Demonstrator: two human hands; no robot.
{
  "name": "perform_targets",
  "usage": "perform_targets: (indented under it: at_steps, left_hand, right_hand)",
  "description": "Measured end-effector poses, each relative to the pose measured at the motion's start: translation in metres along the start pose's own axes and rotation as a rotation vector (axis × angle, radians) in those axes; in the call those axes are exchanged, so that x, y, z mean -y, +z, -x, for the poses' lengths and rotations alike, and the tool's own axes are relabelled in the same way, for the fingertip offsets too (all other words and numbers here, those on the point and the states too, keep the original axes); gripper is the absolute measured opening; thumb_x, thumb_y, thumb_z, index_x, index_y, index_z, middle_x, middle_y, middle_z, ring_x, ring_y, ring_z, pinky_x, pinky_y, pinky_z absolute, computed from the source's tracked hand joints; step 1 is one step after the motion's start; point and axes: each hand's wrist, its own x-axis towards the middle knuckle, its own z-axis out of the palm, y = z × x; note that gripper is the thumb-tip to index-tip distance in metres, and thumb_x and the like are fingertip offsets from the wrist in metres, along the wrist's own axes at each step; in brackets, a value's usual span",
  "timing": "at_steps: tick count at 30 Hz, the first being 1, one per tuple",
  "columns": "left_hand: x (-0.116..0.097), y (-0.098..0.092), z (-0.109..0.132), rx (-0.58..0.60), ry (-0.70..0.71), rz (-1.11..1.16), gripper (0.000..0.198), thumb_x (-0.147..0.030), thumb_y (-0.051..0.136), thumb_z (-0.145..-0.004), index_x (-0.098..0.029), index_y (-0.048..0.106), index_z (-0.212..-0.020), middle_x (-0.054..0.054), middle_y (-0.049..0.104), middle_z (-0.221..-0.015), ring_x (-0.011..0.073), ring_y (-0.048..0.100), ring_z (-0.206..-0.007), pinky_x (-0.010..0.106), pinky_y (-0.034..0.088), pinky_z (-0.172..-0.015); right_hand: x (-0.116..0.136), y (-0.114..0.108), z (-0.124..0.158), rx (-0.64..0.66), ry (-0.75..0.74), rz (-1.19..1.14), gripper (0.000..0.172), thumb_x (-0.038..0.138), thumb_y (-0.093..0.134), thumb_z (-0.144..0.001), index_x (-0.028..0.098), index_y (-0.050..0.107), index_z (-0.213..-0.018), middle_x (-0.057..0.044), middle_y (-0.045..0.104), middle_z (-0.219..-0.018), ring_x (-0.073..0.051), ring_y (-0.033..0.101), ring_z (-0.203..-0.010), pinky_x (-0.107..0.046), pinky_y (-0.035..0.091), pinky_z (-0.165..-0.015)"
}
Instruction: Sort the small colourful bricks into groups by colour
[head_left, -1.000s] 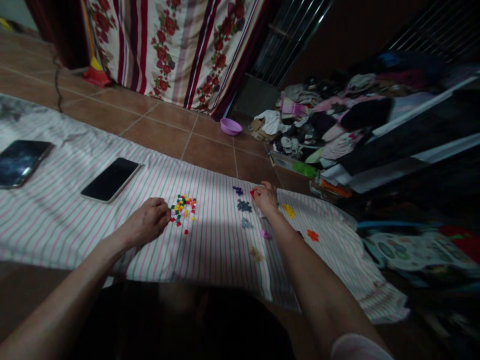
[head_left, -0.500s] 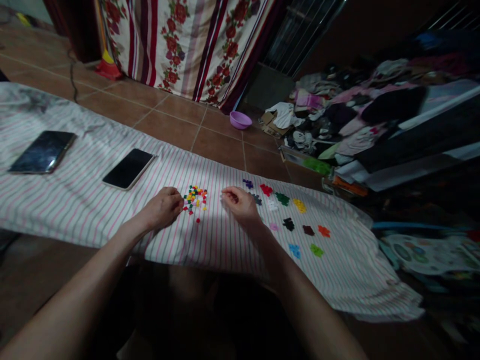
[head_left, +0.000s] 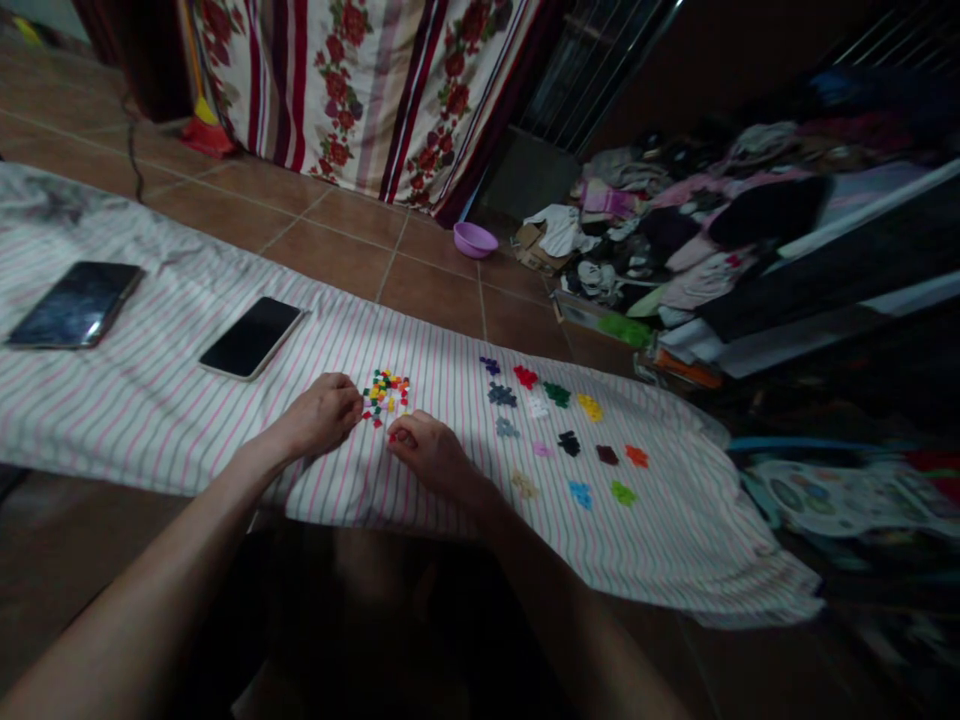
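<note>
A mixed pile of small coloured blocks (head_left: 388, 390) lies on the striped cloth between my hands. My left hand (head_left: 330, 408) rests at the pile's left edge with its fingers curled together; what they hold, if anything, is hidden. Just below the pile, my right hand (head_left: 429, 450) is closed in a pinch, with a bit of red showing at the fingertips. To the right, blocks lie in single-colour groups, among them red blocks (head_left: 526, 377), dark green blocks (head_left: 557, 394), yellow blocks (head_left: 590, 407), black blocks (head_left: 569, 443) and light blue blocks (head_left: 580, 494).
A phone (head_left: 252, 338) and a larger dark-screened device (head_left: 75, 305) lie on the striped cloth (head_left: 420, 345) to the left. Beyond its far edge, a purple basin (head_left: 475, 240) sits on the tiled floor. Clothes (head_left: 675, 220) are heaped at the far right.
My right hand has moved left and toward me, from beside the sorted groups to the red block below the pile. My left hand has stayed beside the pile.
</note>
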Motion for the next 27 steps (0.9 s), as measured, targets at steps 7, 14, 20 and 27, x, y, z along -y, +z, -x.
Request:
perform_targets:
  at_steps: [7, 14, 20, 27]
  left_hand:
    - [0.004, 0.004, -0.001, -0.037, 0.033, 0.002, 0.029, -0.029, 0.042, -0.089, -0.018, 0.063, -0.071, 0.007, 0.063, -0.083, 0.0167, 0.056, -0.082, 0.031, 0.045, -0.079]
    - [0.006, 0.006, -0.002, -0.024, 0.031, -0.017, 0.034, -0.032, 0.038, -0.090, -0.018, 0.061, -0.069, 0.007, 0.063, -0.082, 0.0178, 0.056, -0.082, 0.031, 0.044, -0.079]
    - [0.005, 0.003, -0.001, 0.003, 0.029, -0.020, 0.034, -0.033, 0.037, -0.090, -0.018, 0.061, -0.071, 0.008, 0.063, -0.083, 0.0187, 0.057, -0.083, 0.032, 0.046, -0.080]
    - [0.002, 0.003, -0.001, 0.004, 0.022, -0.015, 0.035, -0.032, 0.036, -0.090, -0.018, 0.061, -0.071, 0.008, 0.062, -0.084, 0.0192, 0.057, -0.084, 0.033, 0.045, -0.081]
  right_hand:
    - [-0.004, -0.003, 0.005, -0.001, -0.012, 0.034, 0.012, 0.008, 0.058, -0.079, 0.020, 0.059, -0.080, 0.002, 0.053, -0.074, -0.012, 0.050, -0.068, -0.023, 0.038, -0.066]
    - [-0.009, -0.022, 0.012, 0.003, -0.012, 0.061, 0.018, 0.005, 0.053, -0.075, 0.020, 0.062, -0.083, 0.000, 0.058, -0.076, -0.014, 0.053, -0.072, -0.025, 0.040, -0.067]
    - [-0.037, -0.049, 0.014, -0.196, 0.094, -0.006, 0.020, 0.010, 0.051, -0.075, 0.020, 0.065, -0.087, 0.000, 0.061, -0.077, -0.013, 0.056, -0.071, -0.025, 0.045, -0.069]
    - [-0.113, -0.102, 0.011, -0.505, 0.351, 0.009, 0.017, 0.024, 0.055, -0.072, 0.019, 0.067, -0.084, 0.000, 0.066, -0.074, -0.014, 0.060, -0.067, -0.027, 0.049, -0.068]
